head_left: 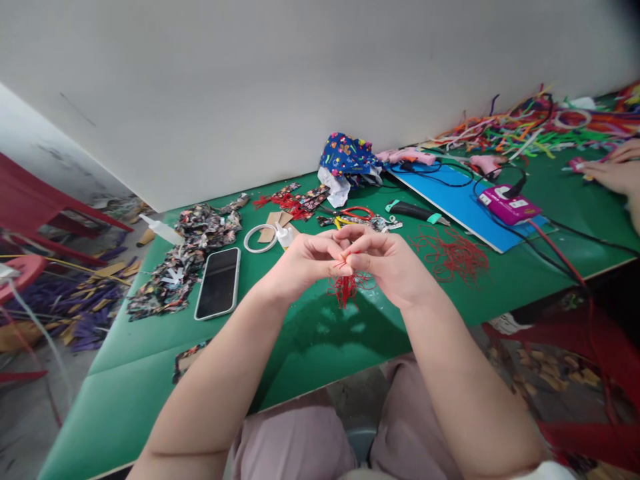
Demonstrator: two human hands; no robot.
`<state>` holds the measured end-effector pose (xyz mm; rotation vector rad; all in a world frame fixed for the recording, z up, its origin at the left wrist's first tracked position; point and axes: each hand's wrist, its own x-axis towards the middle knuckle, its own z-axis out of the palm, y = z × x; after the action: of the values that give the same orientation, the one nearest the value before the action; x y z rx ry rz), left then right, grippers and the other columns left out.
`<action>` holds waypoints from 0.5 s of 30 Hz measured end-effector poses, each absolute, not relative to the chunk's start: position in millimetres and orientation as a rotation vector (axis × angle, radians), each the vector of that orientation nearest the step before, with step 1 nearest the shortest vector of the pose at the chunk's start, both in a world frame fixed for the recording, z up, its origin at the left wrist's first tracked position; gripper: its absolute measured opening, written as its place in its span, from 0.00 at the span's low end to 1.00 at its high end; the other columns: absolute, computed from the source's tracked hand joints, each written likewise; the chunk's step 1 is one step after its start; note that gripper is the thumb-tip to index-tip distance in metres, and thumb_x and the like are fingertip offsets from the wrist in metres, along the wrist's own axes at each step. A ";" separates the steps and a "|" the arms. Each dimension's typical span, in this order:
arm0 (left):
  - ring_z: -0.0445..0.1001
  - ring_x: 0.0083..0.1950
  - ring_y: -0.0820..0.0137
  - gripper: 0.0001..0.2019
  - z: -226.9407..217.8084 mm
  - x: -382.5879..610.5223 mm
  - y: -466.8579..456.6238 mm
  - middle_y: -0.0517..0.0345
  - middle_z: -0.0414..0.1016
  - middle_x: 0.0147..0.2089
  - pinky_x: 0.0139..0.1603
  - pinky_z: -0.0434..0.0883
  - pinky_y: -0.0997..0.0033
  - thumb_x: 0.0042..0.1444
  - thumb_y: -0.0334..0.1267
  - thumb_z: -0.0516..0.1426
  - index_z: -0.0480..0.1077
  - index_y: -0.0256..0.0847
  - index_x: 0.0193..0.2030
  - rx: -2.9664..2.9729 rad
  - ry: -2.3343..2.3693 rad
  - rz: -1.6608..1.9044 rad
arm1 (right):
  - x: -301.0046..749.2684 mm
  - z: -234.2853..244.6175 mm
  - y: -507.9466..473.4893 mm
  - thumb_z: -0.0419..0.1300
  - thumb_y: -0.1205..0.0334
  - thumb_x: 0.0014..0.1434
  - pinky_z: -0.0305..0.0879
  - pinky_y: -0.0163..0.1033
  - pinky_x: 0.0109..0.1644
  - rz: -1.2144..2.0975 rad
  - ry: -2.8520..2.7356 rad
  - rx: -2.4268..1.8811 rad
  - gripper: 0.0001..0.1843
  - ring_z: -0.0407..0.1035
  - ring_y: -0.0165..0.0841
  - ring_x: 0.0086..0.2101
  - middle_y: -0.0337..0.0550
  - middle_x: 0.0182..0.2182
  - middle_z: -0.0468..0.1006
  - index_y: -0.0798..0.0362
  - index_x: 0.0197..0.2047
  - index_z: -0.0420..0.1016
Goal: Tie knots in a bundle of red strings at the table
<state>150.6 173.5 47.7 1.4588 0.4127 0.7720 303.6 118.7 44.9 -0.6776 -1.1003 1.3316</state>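
Above the green table, my left hand and my right hand meet, fingers curled and pinched together. Both hold a small bundle of red thread whose loose ends hang down below the fingertips. A larger heap of red thread lies on the table just right of my right hand. A phone lies face up to the left of my left hand, next to a ring of tape and a small glue bottle.
Patterned fabric scraps spread at the left. A blue mat carries a pink glue gun with cables. Scissors and a cutter lie behind my hands. Coloured strips pile at the back right, where another person's hands work.
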 end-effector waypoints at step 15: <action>0.70 0.37 0.73 0.04 36.4 146.6 143.0 0.59 0.66 0.34 0.37 0.70 0.70 0.50 0.28 0.61 0.74 0.40 0.28 2.301 0.984 1.505 | 283.8 24.4 127.3 0.71 0.61 0.39 0.69 0.41 0.46 1.314 -0.954 -0.900 0.10 0.73 0.33 0.39 0.39 0.35 0.81 0.46 0.30 0.82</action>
<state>146.6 143.0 36.4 2.3009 0.9841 1.5047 283.8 127.3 24.4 -0.8999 -0.9544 1.3136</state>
